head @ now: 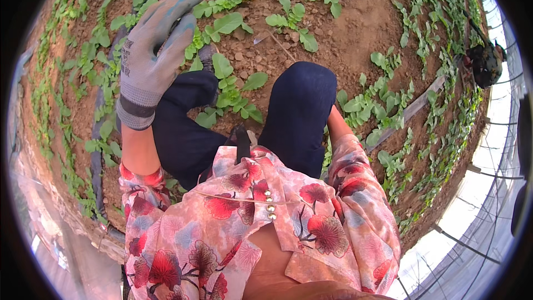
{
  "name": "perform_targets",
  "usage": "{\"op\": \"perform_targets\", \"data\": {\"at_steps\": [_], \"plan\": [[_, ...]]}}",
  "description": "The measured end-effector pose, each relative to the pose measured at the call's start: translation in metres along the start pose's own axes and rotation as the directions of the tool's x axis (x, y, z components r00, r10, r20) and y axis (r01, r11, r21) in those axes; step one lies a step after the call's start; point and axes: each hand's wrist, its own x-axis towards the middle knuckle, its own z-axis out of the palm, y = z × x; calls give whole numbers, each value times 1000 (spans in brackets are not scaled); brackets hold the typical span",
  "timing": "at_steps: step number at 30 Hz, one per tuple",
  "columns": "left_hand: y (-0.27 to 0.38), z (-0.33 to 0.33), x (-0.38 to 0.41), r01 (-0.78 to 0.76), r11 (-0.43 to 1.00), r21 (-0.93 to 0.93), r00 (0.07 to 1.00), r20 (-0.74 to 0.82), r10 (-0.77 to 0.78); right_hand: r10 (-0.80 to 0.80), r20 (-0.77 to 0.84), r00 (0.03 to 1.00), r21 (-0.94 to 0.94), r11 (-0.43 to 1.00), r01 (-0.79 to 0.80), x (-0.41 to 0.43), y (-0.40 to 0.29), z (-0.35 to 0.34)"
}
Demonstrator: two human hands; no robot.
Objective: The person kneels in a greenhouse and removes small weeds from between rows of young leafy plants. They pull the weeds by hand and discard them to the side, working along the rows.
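Note:
My left hand (156, 52), in a grey knitted work glove with a coated palm, is raised at the upper left above leafy seedlings. Its fingers are bent and close to the thumb; whether anything lies between them cannot be seen. My right hand is out of view; the right forearm goes down behind my right knee (306, 87). Between my knees grows a green seedling (227, 102) with lobed leaves. Another seedling (287, 18) stands in the brown soil ahead, near a thin dry stalk (282, 45).
Rows of seedlings (443, 150) run along the right. A black irrigation hose (96, 146) lies at the left, and a flat grey strip (416, 104) crosses the soil at the right. A dark patterned bag-like object (485, 64) is near the greenhouse's plastic wall (499, 146).

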Motion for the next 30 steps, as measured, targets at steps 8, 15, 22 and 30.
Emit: {"op": "perform_targets", "data": {"at_steps": [8, 15, 22, 30], "plan": [[8, 7, -4, -53, 998, -34, 998, -15, 53, 25, 38, 999, -89, 996, -21, 21, -5, 38], [5, 7, -5, -12, 1000, -8, 999, -36, 12, 14, 45, 999, -77, 997, -10, -8, 13, 30], [6, 8, -7, -39, 999, -31, 999, -18, 39, 1, -2, 1000, -63, 998, -1, -28, 31, 16], [8, 5, -13, -61, 997, 46, 994, 90, 57, -76, -194, 978, 93, 991, 96, -6, -9, -30]]}}
